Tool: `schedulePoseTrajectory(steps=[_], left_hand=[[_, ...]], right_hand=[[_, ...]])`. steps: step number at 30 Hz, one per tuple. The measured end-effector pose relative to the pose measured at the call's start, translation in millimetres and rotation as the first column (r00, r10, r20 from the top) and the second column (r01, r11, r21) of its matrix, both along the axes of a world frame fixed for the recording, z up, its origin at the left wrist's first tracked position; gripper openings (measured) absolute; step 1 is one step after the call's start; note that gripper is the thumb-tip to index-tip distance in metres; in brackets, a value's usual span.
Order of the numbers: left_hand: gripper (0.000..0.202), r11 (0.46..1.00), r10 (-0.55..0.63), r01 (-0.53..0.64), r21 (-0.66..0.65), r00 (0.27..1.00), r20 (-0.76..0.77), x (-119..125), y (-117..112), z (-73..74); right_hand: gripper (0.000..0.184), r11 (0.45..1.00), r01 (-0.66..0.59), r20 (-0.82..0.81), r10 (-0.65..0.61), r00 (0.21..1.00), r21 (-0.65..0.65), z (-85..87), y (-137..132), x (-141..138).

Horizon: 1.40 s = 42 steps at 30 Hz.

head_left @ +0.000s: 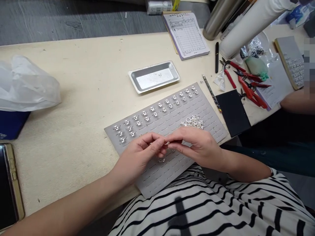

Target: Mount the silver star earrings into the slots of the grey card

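1. A cream workbench (81, 75) is seen across the whole view. Clock is centred on the hands, with 12 at the far table edge.
2. A grey slotted display board (194, 108) is laid under the hands, angled across the bench. A striped shirt (209, 209) is seen at 5.
3. A steel tray (154, 76) is placed at 12. An order pad (187, 34) is placed at 1, and a steel flask (219, 19) just beyond it.
4. Red-handled pliers (251, 93) are grouped at 2, beside a black pad (233, 113). A plastic bag (24, 85) is left at 9, and a phone (7, 186) at 8.
5. Rows of silver charms (152, 109) are set on the board from 10 to 1. A heap of jump rings (194, 122) is piled at 2.
6. Left hand (140, 154): fingers are curled and nearly closed. Its hold is hidden, so it cannot be told.
7. Right hand (199, 147): nearly closed. A small silver ring (167, 143) is pinched at its fingertips, at 12, touching the left hand's fingertips.
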<state>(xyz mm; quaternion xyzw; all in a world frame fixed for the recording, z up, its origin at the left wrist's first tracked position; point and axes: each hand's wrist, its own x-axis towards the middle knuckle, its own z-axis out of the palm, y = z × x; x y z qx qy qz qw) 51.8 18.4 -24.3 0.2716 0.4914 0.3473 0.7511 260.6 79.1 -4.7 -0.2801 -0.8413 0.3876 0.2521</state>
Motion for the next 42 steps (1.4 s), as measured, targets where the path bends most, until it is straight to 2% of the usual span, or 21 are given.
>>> schedulePoseTrajectory(steps=[3,6,9,15,21,23,25,26,28,29,30,32,36,39,42], left_hand=[[0.033,0.994,0.05,-0.036,-0.108,0.991,0.124,2.0,3.4,0.6],[0.032,0.982,0.097,-0.056,-0.181,0.969,0.226,4.2,4.8,0.4],[0.031,0.977,0.115,-0.059,-0.204,0.953,0.28,5.1,4.2,-0.7],[0.035,0.983,0.078,-0.024,-0.18,0.95,0.303,4.3,2.4,-2.4],[0.035,0.992,0.048,-0.022,-0.122,0.976,0.211,2.5,0.8,-3.8],[0.035,0.993,0.085,-0.068,-0.098,0.979,0.187,2.6,-0.3,-5.1],[0.038,0.987,0.146,-0.131,-0.09,0.973,0.18,3.0,-1.3,-6.1],[0.038,0.982,0.174,-0.158,-0.099,0.967,0.186,3.3,-1.6,-6.3],[0.026,0.972,0.212,-0.185,-0.146,0.956,0.205,3.7,-1.6,-5.9],[0.019,0.967,0.222,-0.186,-0.175,0.951,0.215,3.8,-1.3,-5.4],[0.015,0.962,0.228,-0.185,-0.199,0.948,0.224,4.0,-0.9,-4.8],[0.02,0.956,0.237,-0.186,-0.227,0.945,0.225,4.2,0.2,-3.6],[0.023,0.957,0.232,-0.186,-0.221,0.951,0.203,4.4,0.4,-3.1],[0.026,0.968,0.193,-0.153,-0.201,0.961,0.196,3.4,-1.5,-3.4],[0.039,0.98,0.135,-0.107,-0.168,0.976,0.169,2.3,-3.3,-4.6]], right_hand=[[0.027,1.0,-0.013,-0.033,0.013,0.999,0.017,-1.5,-2.1,-1.6],[0.031,0.998,0.055,-0.023,-0.054,0.998,0.035,-2.0,-5.1,0.6],[0.034,0.989,0.103,0.02,-0.105,0.994,0.11,-2.7,-7.0,2.7],[0.037,0.976,0.024,0.046,-0.035,0.998,0.214,-2.7,-4.3,-3.9],[0.021,0.987,-0.002,0.042,-0.005,0.999,0.161,0.2,-6.1,-8.8],[0.016,0.99,0.055,0.074,-0.065,0.995,0.133,1.1,-0.8,-3.6],[0.014,0.964,0.216,0.102,-0.233,0.967,0.158,0.3,13.2,7.4],[0.013,0.924,0.326,0.107,-0.351,0.93,0.198,-1.2,23.4,14.9],[0.012,0.807,0.521,0.118,-0.566,0.816,0.277,-7.3,46.8,32.3],[0.011,0.757,0.58,0.126,-0.635,0.762,0.302,-11.7,58.2,41.2],[0.01,0.729,0.61,0.148,-0.671,0.726,0.312,-16.7,68.1,49.7],[0.009,0.713,0.629,0.191,-0.695,0.693,0.311,-27.2,81.8,62.9],[0.009,0.736,0.609,0.25,-0.675,0.694,0.296,-41.9,87.2,70.6],[0.008,0.742,0.584,0.286,-0.668,0.687,0.33,-44.1,86.2,66.9],[0.008,0.754,0.558,0.308,-0.654,0.692,0.348,-43.9,88.3,64.6]])
